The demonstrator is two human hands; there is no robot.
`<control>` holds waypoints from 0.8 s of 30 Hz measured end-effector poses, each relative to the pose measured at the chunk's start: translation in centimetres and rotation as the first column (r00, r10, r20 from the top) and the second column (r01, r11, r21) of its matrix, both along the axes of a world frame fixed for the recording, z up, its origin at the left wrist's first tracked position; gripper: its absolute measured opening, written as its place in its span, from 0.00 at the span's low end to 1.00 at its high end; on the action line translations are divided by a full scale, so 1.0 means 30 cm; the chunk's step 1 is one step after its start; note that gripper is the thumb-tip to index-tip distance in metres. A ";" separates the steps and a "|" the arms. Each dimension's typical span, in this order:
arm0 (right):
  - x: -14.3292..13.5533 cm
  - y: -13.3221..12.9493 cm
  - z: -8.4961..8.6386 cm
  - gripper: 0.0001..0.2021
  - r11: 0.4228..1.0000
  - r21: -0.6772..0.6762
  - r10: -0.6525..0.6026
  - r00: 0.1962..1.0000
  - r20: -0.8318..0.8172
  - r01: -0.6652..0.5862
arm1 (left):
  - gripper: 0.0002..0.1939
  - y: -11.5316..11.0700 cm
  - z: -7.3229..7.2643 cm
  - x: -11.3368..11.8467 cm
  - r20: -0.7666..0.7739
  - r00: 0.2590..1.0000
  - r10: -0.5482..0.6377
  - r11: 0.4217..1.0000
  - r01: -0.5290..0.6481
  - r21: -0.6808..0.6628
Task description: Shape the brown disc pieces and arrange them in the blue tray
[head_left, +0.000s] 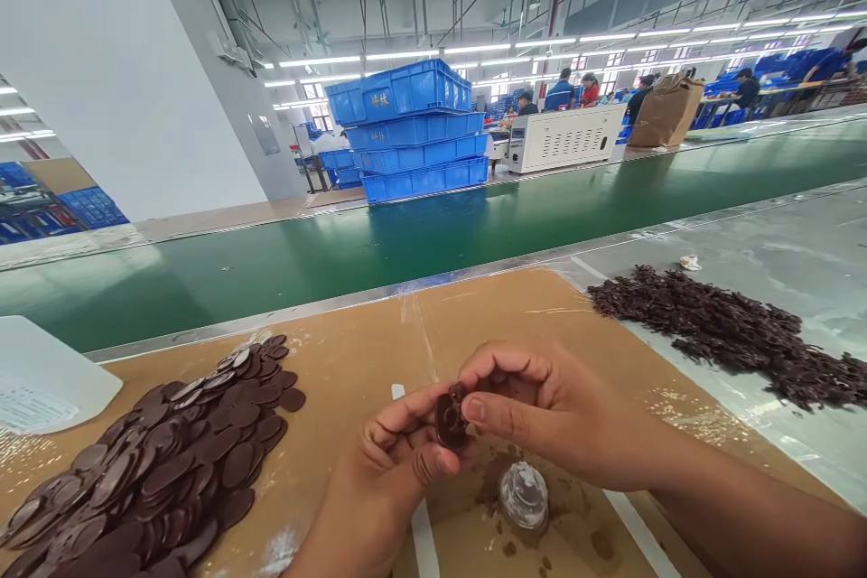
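In front of me my left hand (408, 452) holds a dark brown oval piece (448, 420) upright between thumb and fingers. My right hand (535, 411) pinches a small dark brown bit at the top of that same piece, thumb against fingertips. Whether this bit is joined to the oval cannot be made out. Just below my right hand, a clear round cup-like thing (524, 495) with whitish stuff on it rests on the brown board, with dark wet spots around it. To the left lies a heap of flat dark brown ovals (203, 461).
Thin dark brown scraps (731, 334) are piled at the right. A translucent white container (47, 379) stands at the left edge. Beyond the brown board (352, 352) runs a green belt (325, 253), with stacked blue crates (424, 131), a white machine (569, 138) and people behind it.
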State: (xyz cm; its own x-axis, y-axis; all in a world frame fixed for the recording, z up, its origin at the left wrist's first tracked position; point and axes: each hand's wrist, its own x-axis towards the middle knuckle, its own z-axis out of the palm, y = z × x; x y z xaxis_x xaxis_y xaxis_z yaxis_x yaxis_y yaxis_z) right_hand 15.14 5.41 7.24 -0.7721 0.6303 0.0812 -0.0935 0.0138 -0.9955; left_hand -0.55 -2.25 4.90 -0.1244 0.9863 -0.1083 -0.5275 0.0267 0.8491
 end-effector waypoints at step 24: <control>-0.004 -0.020 0.013 0.06 0.917 0.390 -0.115 0.992 0.058 0.083 | 0.17 -0.006 -0.001 0.003 -0.076 0.995 0.059 0.997 -0.062 -0.035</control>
State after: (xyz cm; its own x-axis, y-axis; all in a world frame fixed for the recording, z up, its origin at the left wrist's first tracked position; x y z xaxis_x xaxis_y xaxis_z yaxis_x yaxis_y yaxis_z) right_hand 15.03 4.81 7.61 -0.7210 0.6356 0.2760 0.0059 0.4039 -0.9148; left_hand -0.45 -2.43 4.87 -0.1927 0.9722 -0.1328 -0.4640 0.0289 0.8854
